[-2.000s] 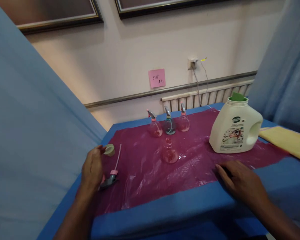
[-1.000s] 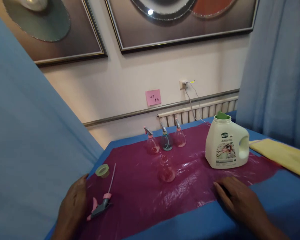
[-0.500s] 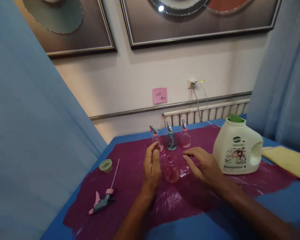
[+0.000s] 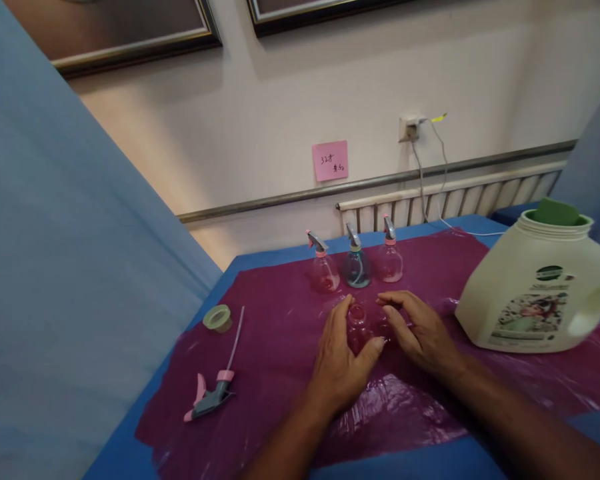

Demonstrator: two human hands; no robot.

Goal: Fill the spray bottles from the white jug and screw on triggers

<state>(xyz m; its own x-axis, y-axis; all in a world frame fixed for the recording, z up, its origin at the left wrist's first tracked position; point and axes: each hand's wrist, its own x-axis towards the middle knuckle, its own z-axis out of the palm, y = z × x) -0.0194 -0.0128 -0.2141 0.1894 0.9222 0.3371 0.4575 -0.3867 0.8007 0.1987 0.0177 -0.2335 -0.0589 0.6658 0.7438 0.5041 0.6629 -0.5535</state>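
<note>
A clear round bottle with an uncapped neck (image 4: 359, 315) stands on the purple plastic sheet (image 4: 275, 373), partly hidden by my hands. My left hand (image 4: 343, 363) curves around its left and front sides, with the thumb across the front. At the right of the bottle is my right hand (image 4: 423, 333), thumb and fingers apart and curved, holding nothing. A grey and pink spray head (image 4: 211, 399) with a thin dip tube lies to the left. Above it sits a pale green funnel-like piece (image 4: 217, 319).
Behind my hands stand three spray bottles: a clear one with a pink collar (image 4: 326, 272), a bluish one (image 4: 357, 267) and another clear one (image 4: 391, 260). A large cream jug (image 4: 535, 293) with green in its mouth is at right. A blue curtain (image 4: 90, 253) hangs at left.
My left hand has moved in around the bottle, and its thumb now crosses the bottle's front. My right hand has come closer on the other side. The view has tipped down and nearer.
</note>
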